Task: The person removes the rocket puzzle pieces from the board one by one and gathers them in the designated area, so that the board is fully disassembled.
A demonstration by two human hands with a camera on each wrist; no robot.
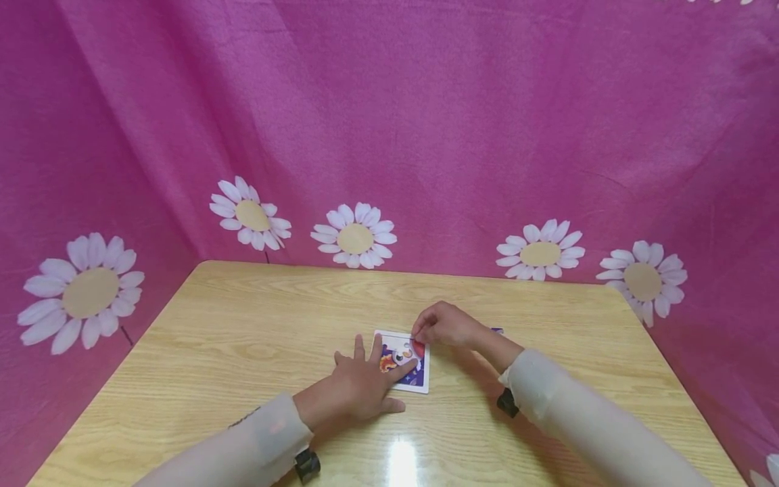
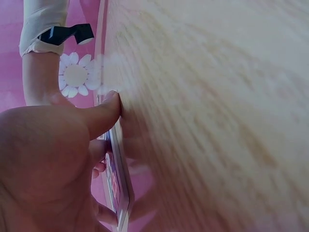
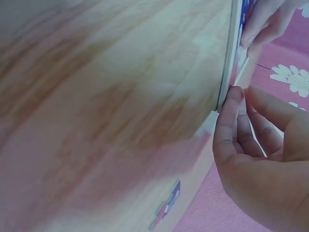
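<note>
Head view: left hand (image 1: 365, 385) touches illustrated board (image 1: 416, 379); right hand (image 1: 446, 325) pinches red piece (image 1: 418, 348).

The picture board (image 1: 398, 348) lies on the table (image 1: 274, 331), left hand (image 1: 360, 384) across its left side, right hand (image 1: 446, 325) at its far right corner, loose piece (image 3: 168, 206) to its right, curtain (image 1: 426, 135) behind it.

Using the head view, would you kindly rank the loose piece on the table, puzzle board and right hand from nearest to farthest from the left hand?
1. Puzzle board: partly under the left hand.
2. Right hand: at the board's upper right corner.
3. Loose piece: farther right, partly hidden.
</note>
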